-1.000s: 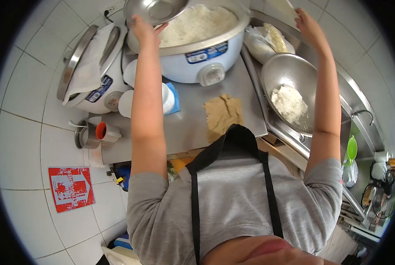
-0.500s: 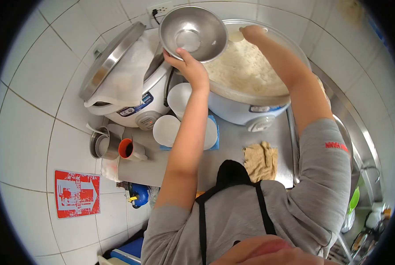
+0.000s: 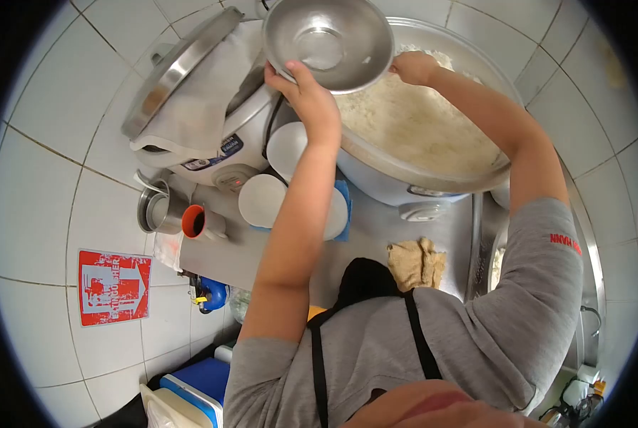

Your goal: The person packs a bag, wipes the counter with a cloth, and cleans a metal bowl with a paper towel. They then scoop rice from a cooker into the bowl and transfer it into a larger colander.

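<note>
The left hand (image 3: 310, 107), at the upper middle of the frame, was partly closed on the near rim of a metal bowl (image 3: 358, 36), its thumb over the edge. The bowl was tipped so that its inside showed, with only a small pale speck on the wall and no rice portion in view.

The right hand (image 3: 415, 69) was over the far part of the large rice cooker (image 3: 387, 178), close to the bowl's right rim, its fingers curled inward. How tightly they were closed, and whether they had hold of anything, could not be told.

The cooker was uncovered, and a broad bed of rice (image 3: 433, 128) lay in it, uneven and loose toward the far side; much of it was yet to be taken out. White bowls (image 3: 262, 200) stood left of the cooker, and a tan cloth (image 3: 415, 264) lay on the counter (image 3: 369, 239) below it.
</note>
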{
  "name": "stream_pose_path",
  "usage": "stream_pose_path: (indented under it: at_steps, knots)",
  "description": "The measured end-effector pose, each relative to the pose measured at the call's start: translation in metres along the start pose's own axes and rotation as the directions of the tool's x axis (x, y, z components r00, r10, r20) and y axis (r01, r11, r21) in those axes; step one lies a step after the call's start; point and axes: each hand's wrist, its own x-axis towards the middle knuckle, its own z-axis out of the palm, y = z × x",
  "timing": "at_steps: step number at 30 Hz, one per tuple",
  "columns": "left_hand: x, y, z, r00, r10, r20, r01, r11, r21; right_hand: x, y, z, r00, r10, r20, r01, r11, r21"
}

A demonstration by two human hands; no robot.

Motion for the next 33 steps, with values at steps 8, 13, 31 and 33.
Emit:
stream_pose_path:
  at_steps: [8,13,31,33]
  knots:
    - [0.008,-0.010,0.000,1.000,0.020,0.002,-0.020,0.999,0.025,-0.022,-0.042,-0.017,0.973,-0.231,0.010,0.231,0.973,0.000]
    - [0.003,-0.004,0.002,1.000,0.009,-0.023,-0.007,0.998,0.067,-0.048,-0.053,-0.026,0.978,-0.199,0.055,0.198,0.980,0.029]
    - [0.008,-0.012,0.005,0.996,0.088,0.021,-0.090,0.975,0.202,-0.104,-0.064,-0.018,0.909,-0.411,0.067,0.387,0.894,0.227]
    - [0.008,-0.013,0.005,0.989,0.139,0.041,-0.145,0.960,0.238,-0.120,-0.055,-0.010,0.885,-0.447,0.129,0.388,0.862,0.326]
